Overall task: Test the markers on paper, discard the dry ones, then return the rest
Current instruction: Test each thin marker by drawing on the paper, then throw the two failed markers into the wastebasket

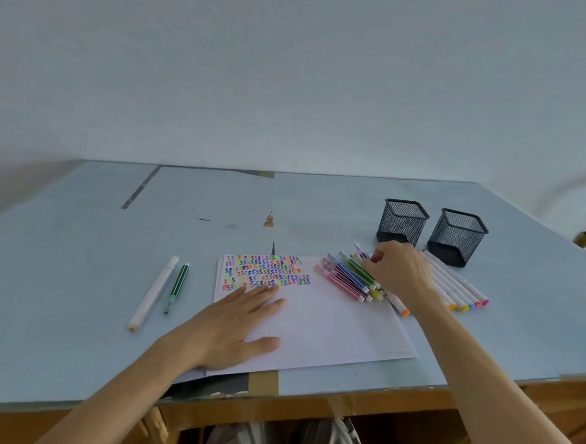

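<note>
1. The right hand is set over the far end of a pile of thin coloured markers, its fingers curled down onto them; whether one marker is pinched cannot be told, as the fingertips are blurred.
2. The left hand is laid flat and relaxed on the sheet of white paper, fingers spread, nothing being held.
3. The pile of thin markers is seen at the right edge of the paper, partly on it, the caps pointed toward the person.
4. A row of thicker white markers with coloured ends is laid just beside that pile, to its right, partly hidden by the right wrist.
5. The upper left part of the paper is covered with rows of multicoloured test squiggles.
6. Two black mesh pen holders are stood upright side by side behind the markers, near the right hand.
7. A white marker and a green striped marker are laid side by side on the pale blue table, well apart from the others, to the left of the paper.
</note>
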